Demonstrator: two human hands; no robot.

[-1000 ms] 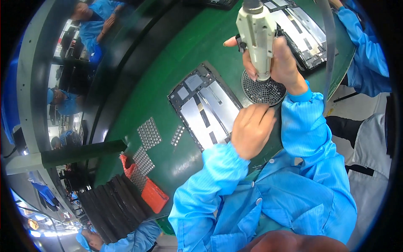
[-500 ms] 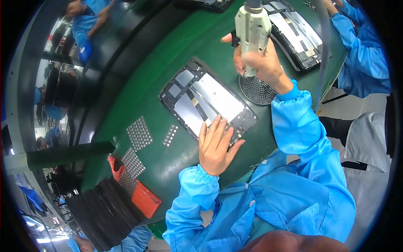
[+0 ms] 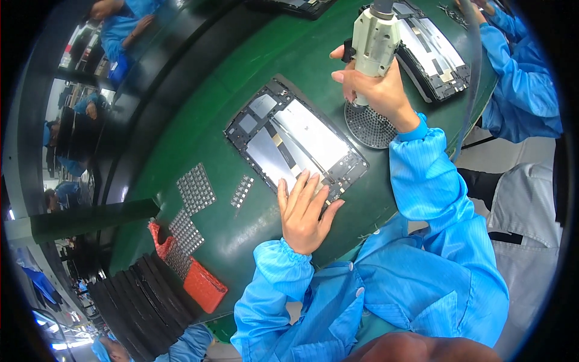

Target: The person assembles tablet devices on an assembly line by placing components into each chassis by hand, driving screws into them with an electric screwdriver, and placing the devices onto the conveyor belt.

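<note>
Set just inside the near edge of the bench (image 3: 253, 232), the panel (image 3: 313, 136) lies flat with its long axis slanting across the top, its grey patches (image 3: 263, 105) at the farther, left-hand end. Palm down, the left hand (image 3: 304, 223) rests spread fingertips on the panel's nearer end, while farther on the right hand (image 3: 386, 93) is wrapped around an upright driver (image 3: 375, 45). That hand hides the driver's tip and part of the dish (image 3: 365, 128), whose pieces are too small to make out, and the driver's cord (image 3: 381, 6) is cut off above.
</note>
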